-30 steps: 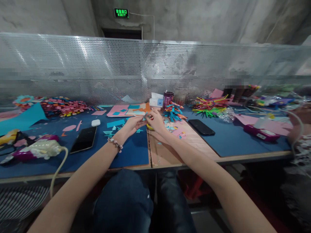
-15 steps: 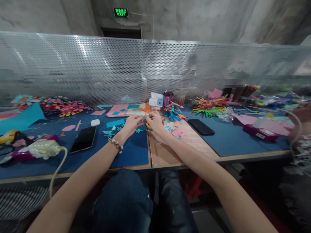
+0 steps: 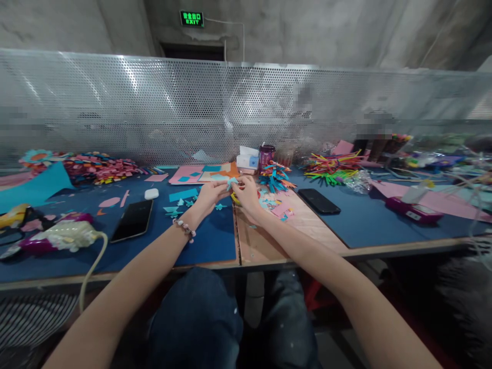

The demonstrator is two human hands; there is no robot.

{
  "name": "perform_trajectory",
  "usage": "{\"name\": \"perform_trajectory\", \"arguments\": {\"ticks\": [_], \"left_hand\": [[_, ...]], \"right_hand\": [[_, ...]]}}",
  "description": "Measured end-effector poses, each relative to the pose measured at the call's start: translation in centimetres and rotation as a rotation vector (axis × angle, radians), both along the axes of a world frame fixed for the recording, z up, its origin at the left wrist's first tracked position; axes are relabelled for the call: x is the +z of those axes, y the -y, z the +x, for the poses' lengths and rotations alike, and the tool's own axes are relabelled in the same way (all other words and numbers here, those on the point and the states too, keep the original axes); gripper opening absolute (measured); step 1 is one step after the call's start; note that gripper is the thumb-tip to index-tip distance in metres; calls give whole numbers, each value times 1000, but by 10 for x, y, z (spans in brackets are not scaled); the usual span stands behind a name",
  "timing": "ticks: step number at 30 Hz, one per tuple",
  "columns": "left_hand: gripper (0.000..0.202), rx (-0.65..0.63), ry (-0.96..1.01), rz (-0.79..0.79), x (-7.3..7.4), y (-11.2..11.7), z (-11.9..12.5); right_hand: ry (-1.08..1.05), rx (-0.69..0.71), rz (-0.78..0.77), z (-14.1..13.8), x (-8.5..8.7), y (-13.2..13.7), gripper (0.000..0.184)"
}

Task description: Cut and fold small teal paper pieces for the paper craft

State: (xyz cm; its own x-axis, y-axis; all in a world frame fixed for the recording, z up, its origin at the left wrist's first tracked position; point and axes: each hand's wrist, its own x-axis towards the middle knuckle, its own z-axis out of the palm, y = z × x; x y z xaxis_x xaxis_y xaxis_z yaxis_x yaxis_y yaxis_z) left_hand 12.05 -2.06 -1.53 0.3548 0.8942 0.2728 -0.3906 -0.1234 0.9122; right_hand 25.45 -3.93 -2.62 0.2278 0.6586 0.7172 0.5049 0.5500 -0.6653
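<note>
Between the fingertips of both hands is a small light-blue piece of paper (image 3: 231, 182), its exact shape too small to make out. My left hand (image 3: 212, 196), with a beaded bracelet at the wrist, pinches it from the left. From the right, my right hand (image 3: 246, 192) closes its fingertips on the same piece. Several small blue cut-paper pieces (image 3: 180, 203) lie on the blue mat by my left hand. Beyond the hands are stacked coloured paper sheets (image 3: 188, 174). Pink and blue paper scraps (image 3: 280, 205) lie right of my right hand.
A phone (image 3: 132, 220) and a glue gun (image 3: 61, 237) with a cord lie at left, a second phone (image 3: 319, 201) at right. Paper strips (image 3: 277, 177), a tissue box (image 3: 247, 161) and a purple cup (image 3: 266, 156) stand behind. A perforated metal screen (image 3: 154, 107) closes the back.
The light-blue paper piece now shows more between my fingertips; both hands stay in nearly the same place. My right knee has shifted right, and the person at the far right has moved.
</note>
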Motion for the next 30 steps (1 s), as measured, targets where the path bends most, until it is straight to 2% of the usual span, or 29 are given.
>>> {"name": "perform_trajectory", "arguments": {"ticks": [12, 18, 30], "left_hand": [[20, 37, 6, -26, 2, 3, 0], [20, 58, 29, -40, 3, 3, -1], [21, -19, 58, -34, 2, -3, -3]], "right_hand": [[147, -46, 133, -2, 1, 7, 11], [336, -92, 256, 0, 1, 7, 14], [679, -158, 321, 12, 1, 6, 27]]}}
